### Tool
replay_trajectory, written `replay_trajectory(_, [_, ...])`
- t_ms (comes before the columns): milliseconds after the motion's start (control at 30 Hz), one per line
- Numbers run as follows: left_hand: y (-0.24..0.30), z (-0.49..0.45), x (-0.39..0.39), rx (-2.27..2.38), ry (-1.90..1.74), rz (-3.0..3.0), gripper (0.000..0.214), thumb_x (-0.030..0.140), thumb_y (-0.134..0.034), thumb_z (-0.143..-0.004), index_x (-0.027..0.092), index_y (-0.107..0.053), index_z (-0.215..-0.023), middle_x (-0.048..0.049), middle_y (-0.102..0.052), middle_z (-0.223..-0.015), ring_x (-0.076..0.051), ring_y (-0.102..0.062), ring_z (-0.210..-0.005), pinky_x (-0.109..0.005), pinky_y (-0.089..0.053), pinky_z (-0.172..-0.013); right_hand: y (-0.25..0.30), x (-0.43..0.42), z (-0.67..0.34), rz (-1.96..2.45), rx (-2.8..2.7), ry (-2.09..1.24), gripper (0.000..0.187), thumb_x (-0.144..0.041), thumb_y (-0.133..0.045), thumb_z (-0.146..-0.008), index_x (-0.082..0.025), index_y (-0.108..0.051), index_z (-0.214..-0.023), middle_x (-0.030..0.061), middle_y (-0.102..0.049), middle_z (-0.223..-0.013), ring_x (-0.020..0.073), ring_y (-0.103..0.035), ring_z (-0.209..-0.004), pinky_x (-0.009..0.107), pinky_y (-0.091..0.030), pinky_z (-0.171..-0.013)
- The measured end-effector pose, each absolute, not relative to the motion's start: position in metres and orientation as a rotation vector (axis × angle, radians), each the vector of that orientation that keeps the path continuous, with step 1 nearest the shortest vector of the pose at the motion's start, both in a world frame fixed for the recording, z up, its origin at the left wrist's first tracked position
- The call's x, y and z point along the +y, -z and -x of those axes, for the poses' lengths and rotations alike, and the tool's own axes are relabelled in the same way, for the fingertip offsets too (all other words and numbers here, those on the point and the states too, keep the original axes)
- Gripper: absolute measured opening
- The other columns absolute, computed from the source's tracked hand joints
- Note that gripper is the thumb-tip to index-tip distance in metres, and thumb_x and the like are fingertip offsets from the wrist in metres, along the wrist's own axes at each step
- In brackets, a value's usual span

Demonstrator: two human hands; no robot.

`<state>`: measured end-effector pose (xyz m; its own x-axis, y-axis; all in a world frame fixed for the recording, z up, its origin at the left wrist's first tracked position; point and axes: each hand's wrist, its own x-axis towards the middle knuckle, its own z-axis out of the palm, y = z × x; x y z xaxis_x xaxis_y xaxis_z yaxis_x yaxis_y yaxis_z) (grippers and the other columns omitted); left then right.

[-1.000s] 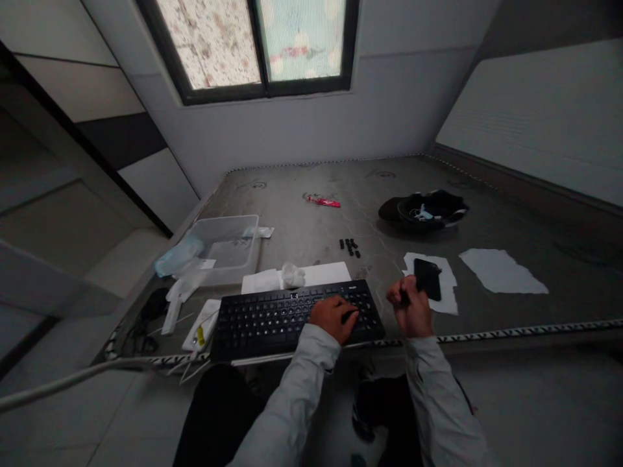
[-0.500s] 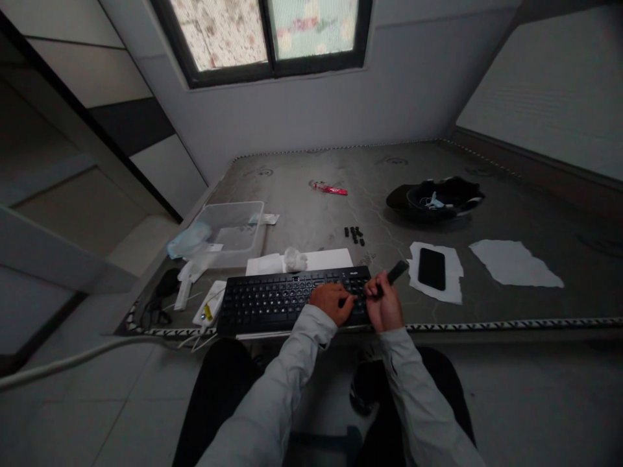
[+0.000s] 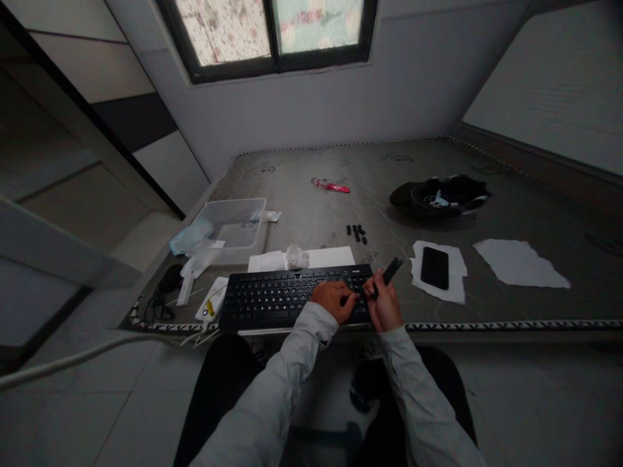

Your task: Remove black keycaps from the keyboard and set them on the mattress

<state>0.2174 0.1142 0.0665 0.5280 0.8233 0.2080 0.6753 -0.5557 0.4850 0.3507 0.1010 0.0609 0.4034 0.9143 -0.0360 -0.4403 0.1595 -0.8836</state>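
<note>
A black keyboard (image 3: 272, 298) lies at the near edge of a grey mattress-like surface (image 3: 341, 201). My left hand (image 3: 331, 299) rests on the keyboard's right part with its fingers curled down onto the keys. My right hand (image 3: 384, 303) is closed round a slim black tool (image 3: 390, 270), whose lower tip points at the keyboard's right end beside my left fingers. Several loose black keycaps (image 3: 356, 232) lie a short way beyond the keyboard.
A black phone (image 3: 435, 267) lies on white paper (image 3: 456, 293) right of the keyboard; another white sheet (image 3: 518, 262) lies further right. A dark cap (image 3: 438, 198), a red wrapper (image 3: 331, 187), a clear plastic box (image 3: 233, 224), crumpled tissue (image 3: 296, 256) and cables (image 3: 160, 298) are around.
My right hand moved left from beside the phone to the keyboard's right end, bringing the black tool next to my left hand. The view has shifted slightly.
</note>
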Motion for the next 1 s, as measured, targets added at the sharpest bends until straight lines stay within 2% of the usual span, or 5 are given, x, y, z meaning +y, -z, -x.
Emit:
replay_trajectory(200, [-0.063, -0.218, 0.115, 1.25, -0.635, -2.433, 0.021, 0.029, -0.057, -0.084, 0.026, -0.076, -0.093, -0.0007, -0.072, -0.09, -0.017, -0.066, -0.085, -0.03, -0.048, -0.081, -0.05, 0.104, -0.342, 1.038, -0.737, -0.917, 0.047, -0.066, -0.06, -0.079, -0.024, -0.041, -0.073, -0.0092, -0.038, -0.054, 0.0095, -0.042, -0.049, 0.025, -0.039, -0.053])
replay_trajectory(333, [-0.064, -0.217, 0.117, 1.24, -0.571, -2.426, 0.015, 0.032, -0.064, -0.081, 0.029, -0.075, -0.091, 0.0015, -0.071, -0.089, -0.016, -0.065, -0.085, -0.029, -0.048, -0.08, -0.044, 0.102, -0.336, 1.081, -0.776, -0.836, 0.042, -0.063, -0.061, -0.08, -0.024, -0.045, -0.077, -0.009, -0.041, -0.055, 0.0089, -0.039, -0.044, 0.024, -0.035, -0.046])
replay_trajectory(467, [-0.065, -0.217, 0.118, 1.269, -0.475, -2.433, 0.016, 0.037, -0.067, -0.08, 0.03, -0.074, -0.092, 0.0017, -0.071, -0.093, -0.018, -0.065, -0.088, -0.032, -0.048, -0.081, -0.04, 0.095, -0.334, 1.184, -0.86, -0.682, 0.043, -0.061, -0.063, -0.078, -0.022, -0.049, -0.068, -0.0061, -0.044, -0.052, 0.0104, -0.041, -0.048, 0.025, -0.036, -0.049])
replay_trajectory(733, [-0.059, -0.217, 0.118, 1.258, -0.461, -2.46, 0.02, 0.043, -0.065, -0.082, 0.033, -0.074, -0.096, 0.0025, -0.072, -0.096, -0.019, -0.065, -0.091, -0.035, -0.047, -0.083, -0.034, 0.082, -0.336, 1.245, -0.97, -0.581, 0.052, -0.061, -0.062, -0.079, -0.021, -0.042, -0.05, -0.0038, -0.039, -0.045, 0.0103, -0.038, -0.044, 0.026, -0.032, -0.045])
replay_trajectory(1000, [-0.054, -0.217, 0.121, 1.225, -0.446, -2.452, 0.025, 0.047, -0.068, -0.081, 0.032, -0.075, -0.1, 0.0, -0.072, -0.097, -0.019, -0.064, -0.092, -0.033, -0.047, -0.085, -0.022, 0.083, -0.333, 1.131, -0.873, -0.591, 0.054, -0.056, -0.066, -0.078, -0.021, -0.038, -0.048, -0.0046, -0.036, -0.045, 0.0092, -0.035, -0.043, 0.025, -0.032, -0.044])
